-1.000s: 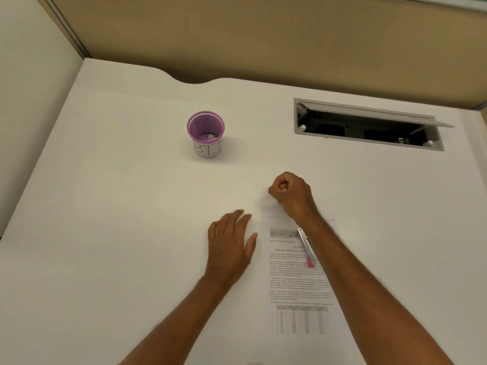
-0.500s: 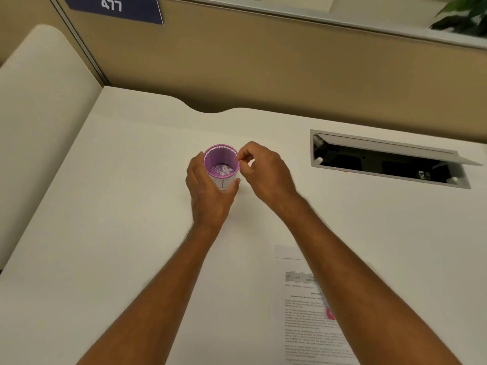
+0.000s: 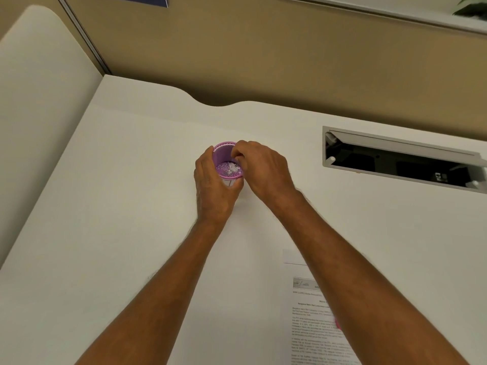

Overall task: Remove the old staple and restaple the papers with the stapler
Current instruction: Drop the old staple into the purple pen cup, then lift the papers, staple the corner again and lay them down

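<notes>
A small purple mesh cup (image 3: 223, 153) with several bits of metal in its bottom stands mid-desk. My left hand (image 3: 210, 191) wraps around its left side and front and holds it. My right hand (image 3: 266, 167) hovers over the cup's right rim, fingers bunched and dipping inside; the fingertips are hidden, so I cannot tell whether they hold anything. The printed papers (image 3: 311, 325) lie flat at the lower right, partly under my right forearm. A pink tool tip (image 3: 338, 324) shows on them beside the arm. No stapler is in view.
An open cable hatch (image 3: 403, 162) is sunk into the white desk (image 3: 131, 206) at the right. A tan partition (image 3: 263, 61) closes off the back. A cream panel (image 3: 39, 101) stands along the left side.
Both hands left the papers and went up to the purple cup. The left hand took hold of it, and the right hand's pinched fingers moved from beside the rim to inside it.
</notes>
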`<action>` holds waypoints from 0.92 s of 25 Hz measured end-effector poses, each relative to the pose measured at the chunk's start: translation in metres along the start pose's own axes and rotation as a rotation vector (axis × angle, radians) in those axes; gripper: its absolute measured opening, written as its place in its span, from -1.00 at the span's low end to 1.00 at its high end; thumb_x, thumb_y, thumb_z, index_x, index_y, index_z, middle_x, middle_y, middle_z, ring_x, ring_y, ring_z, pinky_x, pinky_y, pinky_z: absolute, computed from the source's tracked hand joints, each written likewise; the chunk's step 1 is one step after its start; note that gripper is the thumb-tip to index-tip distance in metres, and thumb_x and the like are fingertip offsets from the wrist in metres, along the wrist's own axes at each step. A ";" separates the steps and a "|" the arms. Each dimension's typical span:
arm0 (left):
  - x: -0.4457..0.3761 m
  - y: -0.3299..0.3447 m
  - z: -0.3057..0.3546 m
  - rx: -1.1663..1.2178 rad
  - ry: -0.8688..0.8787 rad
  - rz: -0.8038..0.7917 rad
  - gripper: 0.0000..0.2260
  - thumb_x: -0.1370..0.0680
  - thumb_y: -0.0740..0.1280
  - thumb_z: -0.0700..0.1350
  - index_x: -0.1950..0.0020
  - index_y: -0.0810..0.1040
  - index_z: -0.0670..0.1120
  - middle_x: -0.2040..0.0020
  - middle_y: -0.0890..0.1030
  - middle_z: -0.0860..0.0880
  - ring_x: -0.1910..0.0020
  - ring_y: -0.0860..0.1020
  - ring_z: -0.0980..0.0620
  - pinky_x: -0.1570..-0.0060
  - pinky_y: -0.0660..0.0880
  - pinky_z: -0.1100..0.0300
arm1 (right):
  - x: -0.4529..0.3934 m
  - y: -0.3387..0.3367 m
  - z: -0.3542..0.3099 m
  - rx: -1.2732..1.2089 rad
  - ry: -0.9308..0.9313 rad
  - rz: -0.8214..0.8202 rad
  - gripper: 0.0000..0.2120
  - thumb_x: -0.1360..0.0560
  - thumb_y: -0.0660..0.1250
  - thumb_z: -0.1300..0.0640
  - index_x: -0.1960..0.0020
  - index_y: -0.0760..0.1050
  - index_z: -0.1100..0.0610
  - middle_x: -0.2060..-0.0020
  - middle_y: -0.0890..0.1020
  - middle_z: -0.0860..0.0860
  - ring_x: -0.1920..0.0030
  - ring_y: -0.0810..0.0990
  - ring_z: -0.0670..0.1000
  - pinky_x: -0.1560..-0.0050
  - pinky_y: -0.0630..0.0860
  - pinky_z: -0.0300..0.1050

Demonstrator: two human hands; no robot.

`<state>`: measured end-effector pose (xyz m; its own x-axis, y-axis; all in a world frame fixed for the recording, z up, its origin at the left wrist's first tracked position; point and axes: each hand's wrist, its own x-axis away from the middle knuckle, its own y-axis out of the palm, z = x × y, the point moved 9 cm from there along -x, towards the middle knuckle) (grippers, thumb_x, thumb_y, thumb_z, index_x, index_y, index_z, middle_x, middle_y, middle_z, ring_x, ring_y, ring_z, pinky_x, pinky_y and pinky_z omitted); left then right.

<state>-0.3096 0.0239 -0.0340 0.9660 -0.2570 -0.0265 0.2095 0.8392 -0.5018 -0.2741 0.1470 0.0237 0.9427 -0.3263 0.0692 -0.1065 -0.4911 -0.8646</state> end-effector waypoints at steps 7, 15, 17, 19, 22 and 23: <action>0.020 -0.016 0.009 -0.146 0.042 0.087 -0.14 -0.45 0.58 0.04 -0.60 0.21 -0.15 -0.55 0.34 -0.20 -0.52 0.35 -0.16 -0.37 0.39 0.08 | 0.085 -0.042 0.040 -0.265 0.142 0.341 -0.89 -0.62 0.35 0.14 -0.12 0.61 0.05 -0.04 0.65 -0.07 0.08 0.59 -0.11 0.07 0.49 -0.38; 0.239 0.054 0.025 -0.351 0.358 -0.399 -0.44 -0.60 0.37 0.03 -0.56 0.33 -0.08 -0.61 0.30 -0.15 -0.57 0.28 -0.16 -0.56 0.20 -0.20 | 0.299 -0.009 0.140 -0.290 0.593 0.428 -0.82 -0.60 0.35 0.05 -0.19 0.51 -0.10 -0.18 0.52 -0.16 -0.12 0.52 -0.15 0.00 0.55 -0.30; 0.279 0.074 0.024 -0.429 0.419 -0.509 -0.45 -0.58 0.38 0.01 -0.54 0.37 -0.10 -0.60 0.32 -0.17 -0.56 0.32 -0.19 -0.54 0.22 -0.27 | 0.331 0.009 0.147 -0.159 0.639 0.371 -0.66 -0.56 0.41 0.01 -0.30 0.47 -0.04 -0.27 0.50 -0.09 -0.25 0.43 -0.05 -0.18 0.51 -0.14; 0.299 0.084 0.019 -0.498 0.419 -0.576 -0.46 -0.59 0.36 -0.01 -0.55 0.38 -0.12 -0.61 0.31 -0.17 -0.58 0.30 -0.21 -0.57 0.16 -0.27 | 0.351 0.024 0.153 -0.070 0.672 0.313 -0.56 -0.51 0.46 0.01 -0.34 0.46 0.02 -0.29 0.50 -0.02 -0.28 0.42 0.05 -0.24 0.47 0.01; 0.306 0.089 0.010 -0.586 0.451 -0.596 -0.47 -0.62 0.30 0.03 -0.56 0.38 -0.12 -0.62 0.31 -0.16 -0.61 0.27 -0.20 -0.59 0.12 -0.25 | 0.362 0.033 0.159 -0.022 0.666 0.299 -0.61 -0.51 0.42 0.08 -0.32 0.49 0.07 -0.26 0.54 0.03 -0.23 0.45 0.10 -0.21 0.49 0.07; 0.307 0.090 0.008 -0.613 0.472 -0.593 -0.47 -0.63 0.29 0.05 -0.57 0.36 -0.12 -0.62 0.31 -0.16 -0.61 0.26 -0.19 -0.59 0.14 -0.26 | 0.362 0.033 0.160 -0.012 0.649 0.303 -0.64 -0.52 0.40 0.11 -0.31 0.50 0.08 -0.24 0.55 0.04 -0.20 0.46 0.10 -0.19 0.51 0.09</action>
<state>0.0067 0.0242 -0.0802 0.5410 -0.8352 0.0989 0.3982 0.1508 -0.9048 0.1137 0.1417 -0.0597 0.4932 -0.8625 0.1128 -0.3408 -0.3109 -0.8873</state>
